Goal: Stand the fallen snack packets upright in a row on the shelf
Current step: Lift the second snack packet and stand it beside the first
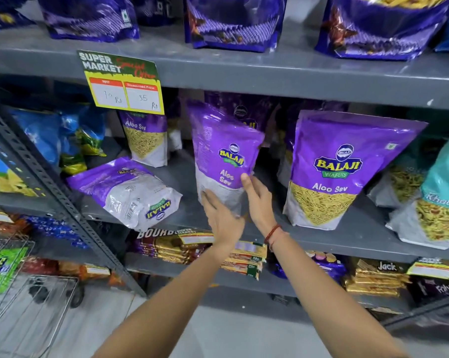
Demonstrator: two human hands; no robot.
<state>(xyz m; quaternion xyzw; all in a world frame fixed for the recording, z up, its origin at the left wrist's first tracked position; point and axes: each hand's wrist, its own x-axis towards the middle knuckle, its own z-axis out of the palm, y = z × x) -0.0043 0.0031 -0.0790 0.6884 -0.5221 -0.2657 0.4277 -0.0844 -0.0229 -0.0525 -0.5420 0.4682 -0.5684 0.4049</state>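
A purple Aloo Sev packet [223, 148] stands upright, turned slightly, at the middle of the grey shelf [347, 236]. My left hand [219, 215] presses its lower left side and my right hand [257, 202] holds its lower right edge. To the left, a fallen purple packet [125, 189] lies flat on its front near the shelf edge. On the right another Aloo Sev packet [344, 171] stands upright, leaning a little. A further upright packet [146, 138] stands at the back left, under the price tag.
A yellow price tag [125, 83] hangs from the upper shelf edge. Blue packets [71, 140] fill the left, a teal packet [440, 192] the right. Biscuit packs [244, 259] lie on the shelf below. A wire trolley [24, 293] stands at lower left beside a slanted metal brace [50, 182].
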